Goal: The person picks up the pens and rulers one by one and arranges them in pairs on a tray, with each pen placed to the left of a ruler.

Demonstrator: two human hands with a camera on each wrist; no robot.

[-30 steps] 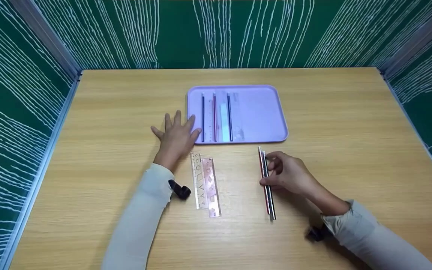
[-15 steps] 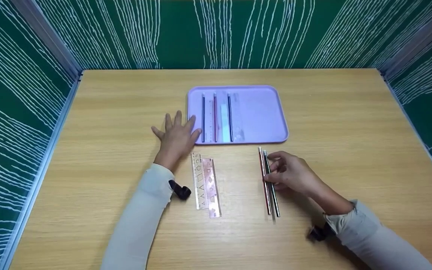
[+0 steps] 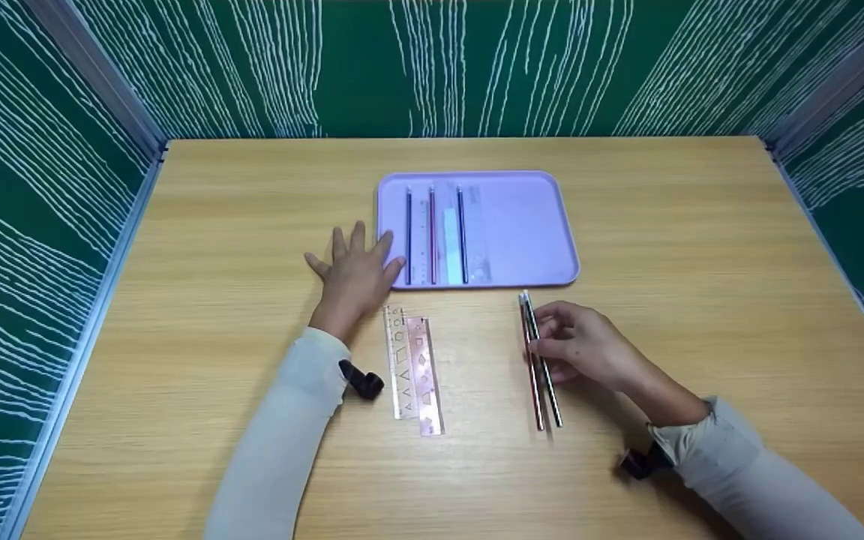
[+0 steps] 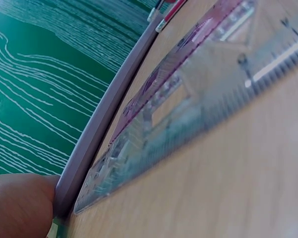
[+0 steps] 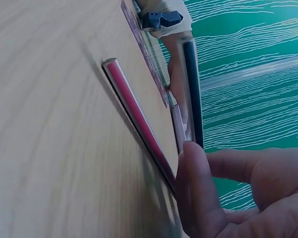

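My right hand pinches a dark striped pencil between thumb and fingers. In the right wrist view that dark pencil stands clear above the table. Beside it a red-and-black striped pencil lies on the wood, its far end hidden behind my fingers. My left hand rests with spread, straight fingers at the left rim of a purple tray. On the tray lie a red pencil, two dark pencils and clear rulers, side by side.
Below the tray, a clear stencil ruler and a pink stencil ruler lie overlapping on the wooden table, right of my left forearm. Green walls with white lines stand behind and at both sides.
The dark pencil has come up off the table in my right hand, its near end swinging right, away from the red one. My left hand stays in place.
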